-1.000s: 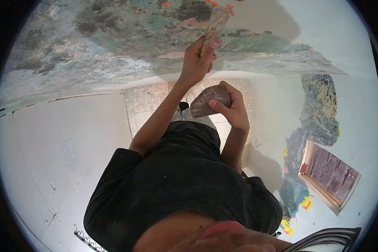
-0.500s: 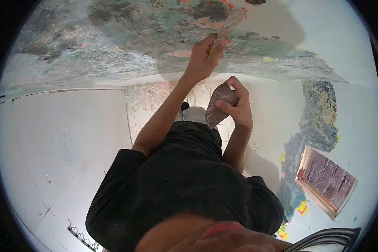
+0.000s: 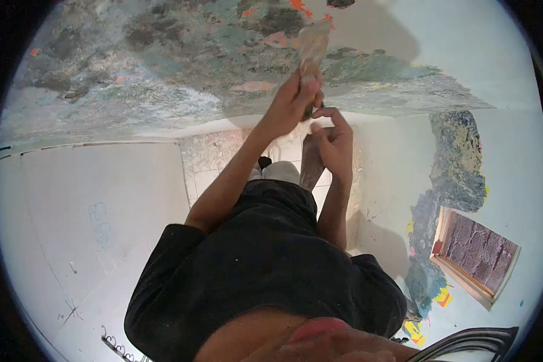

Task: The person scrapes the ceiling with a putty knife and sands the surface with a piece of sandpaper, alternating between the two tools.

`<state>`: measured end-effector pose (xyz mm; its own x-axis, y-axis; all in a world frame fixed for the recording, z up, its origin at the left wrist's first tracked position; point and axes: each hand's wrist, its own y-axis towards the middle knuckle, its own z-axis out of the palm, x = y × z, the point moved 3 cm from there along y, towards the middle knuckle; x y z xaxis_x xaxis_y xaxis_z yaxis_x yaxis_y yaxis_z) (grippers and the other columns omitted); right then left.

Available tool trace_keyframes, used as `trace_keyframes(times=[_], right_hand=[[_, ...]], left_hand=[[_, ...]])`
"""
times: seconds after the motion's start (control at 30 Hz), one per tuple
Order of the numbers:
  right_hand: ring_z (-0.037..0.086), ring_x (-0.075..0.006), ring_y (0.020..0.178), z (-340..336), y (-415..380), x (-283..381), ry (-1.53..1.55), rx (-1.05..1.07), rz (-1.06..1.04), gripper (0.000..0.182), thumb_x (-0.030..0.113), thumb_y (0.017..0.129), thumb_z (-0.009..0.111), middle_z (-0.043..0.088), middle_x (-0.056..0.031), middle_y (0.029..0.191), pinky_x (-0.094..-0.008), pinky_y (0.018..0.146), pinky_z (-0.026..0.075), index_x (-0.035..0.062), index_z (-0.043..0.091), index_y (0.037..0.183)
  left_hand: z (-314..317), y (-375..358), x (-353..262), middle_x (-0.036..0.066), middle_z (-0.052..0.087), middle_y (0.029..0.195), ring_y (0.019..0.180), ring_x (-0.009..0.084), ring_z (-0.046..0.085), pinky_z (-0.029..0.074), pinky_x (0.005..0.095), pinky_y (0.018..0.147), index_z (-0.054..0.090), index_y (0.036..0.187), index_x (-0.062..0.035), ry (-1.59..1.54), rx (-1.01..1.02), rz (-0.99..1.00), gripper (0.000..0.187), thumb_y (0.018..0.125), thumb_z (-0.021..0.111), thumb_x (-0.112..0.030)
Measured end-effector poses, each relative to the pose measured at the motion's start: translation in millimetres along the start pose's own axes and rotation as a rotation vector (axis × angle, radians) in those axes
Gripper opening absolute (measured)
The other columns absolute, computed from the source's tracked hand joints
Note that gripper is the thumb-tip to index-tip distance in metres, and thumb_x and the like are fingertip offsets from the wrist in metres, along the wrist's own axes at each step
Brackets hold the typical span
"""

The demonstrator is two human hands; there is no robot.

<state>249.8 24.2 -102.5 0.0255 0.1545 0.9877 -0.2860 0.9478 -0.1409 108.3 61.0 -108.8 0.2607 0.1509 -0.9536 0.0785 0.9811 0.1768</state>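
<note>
Left hand [image 3: 288,107] gripped the scraper [image 3: 314,47], right hand [image 3: 338,148] pinched the slab [image 3: 311,163] below its thumb — I needed both steady

Loose black shirt [image 3: 265,241], short wide sleeves [image 3: 170,244], tiny pale speck [image 3: 236,260] on front; light grey trousers [image 3: 282,172]; dark footwear [image 3: 265,161].

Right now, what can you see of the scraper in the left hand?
The scraper has a flat blade, pale and smeared, its material unclear, widening toward its far edge. The left hand grips it lower down, hiding much of the handle. The blade points up the picture, with the patchy wall behind; whether it touches is unclear. The right hand is close below the handle's end; contact there is uncertain.
</note>
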Motion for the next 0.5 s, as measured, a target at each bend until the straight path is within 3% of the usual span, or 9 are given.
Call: trace_keyframes(times=[0.1, 0.13, 0.23, 0.33, 0.4, 0.5], right_hand=[[0.039, 0.0001, 0.044, 0, 6, -9, -0.200, 0.057, -0.152, 0.031, 0.014, 0.081, 0.076, 0.046, 0.0049, 0.049, -0.0212, 0.043, 0.027, 0.0059, 0.051, 0.096], [0.041, -0.0016, 0.043, -1, 6, -10, -0.233, 0.025, -0.095, 0.038, 0.017, 0.076, 0.081, 0.047, 0.0030, 0.047, -0.0219, 0.042, 0.029, 0.0059, 0.050, 0.094], [0.043, -0.0029, 0.043, 5, 5, -4, -0.227, -0.111, -0.142, 0.039, 0.017, 0.077, 0.080, 0.048, 0.0017, 0.046, -0.0223, 0.043, 0.030, 0.0053, 0.048, 0.095], [0.046, -0.0025, 0.046, 5, 11, -13, -0.280, -0.074, -0.115, 0.033, 0.019, 0.081, 0.078, 0.053, -0.0015, 0.048, -0.0229, 0.043, 0.032, 0.0013, 0.059, 0.100], [0.048, -0.0020, 0.049, 5, 16, -19, -0.333, -0.013, -0.113, 0.029, 0.020, 0.084, 0.075, 0.056, -0.0028, 0.050, -0.0234, 0.043, 0.034, 0.0008, 0.066, 0.103], [0.049, -0.0021, 0.048, 4, 18, -30, -0.186, -0.006, -0.118, 0.026, 0.020, 0.086, 0.074, 0.058, -0.0040, 0.051, -0.0241, 0.043, 0.036, 0.0019, 0.065, 0.102]], left_hand=[[7, -27, -11, 0.009, 0.059, 0.108, 0.088, 0.0084, 0.055, 0.046, 0.0228, 0.068, 0.043, 0.120, -0.0104, 0.033, 0.020, -0.023, 0.027, 0.106, 0.037, -0.032], [7, -27, -11, 0.013, 0.055, 0.128, 0.092, 0.0099, 0.053, 0.046, 0.0247, 0.082, 0.041, 0.117, -0.0125, -0.104, 0.113, 0.067, 0.023, 0.106, 0.034, -0.031], [9, -33, -14, 0.015, 0.051, 0.138, 0.089, 0.0090, 0.051, 0.045, 0.0238, 0.084, 0.040, 0.114, -0.0127, -0.213, 0.061, 0.037, 0.023, 0.107, 0.032, -0.032], [8, -39, -12, 0.017, 0.048, 0.141, 0.096, 0.0104, 0.054, 0.043, 0.0221, 0.086, 0.039, 0.122, -0.0125, -0.054, 0.050, 0.137, 0.027, 0.106, 0.032, -0.033], [4, -42, -13, 0.018, 0.049, 0.139, 0.099, 0.0128, 0.055, 0.044, 0.0237, 0.088, 0.036, 0.130, -0.0120, 0.032, 0.082, 0.094, 0.030, 0.106, 0.034, -0.030], [-8, -48, -3, 0.018, 0.051, 0.134, 0.103, 0.0157, 0.056, 0.045, 0.0270, 0.087, 0.033, 0.138, -0.0107, 0.394, 0.073, 0.103, 0.041, 0.103, 0.044, -0.030]])
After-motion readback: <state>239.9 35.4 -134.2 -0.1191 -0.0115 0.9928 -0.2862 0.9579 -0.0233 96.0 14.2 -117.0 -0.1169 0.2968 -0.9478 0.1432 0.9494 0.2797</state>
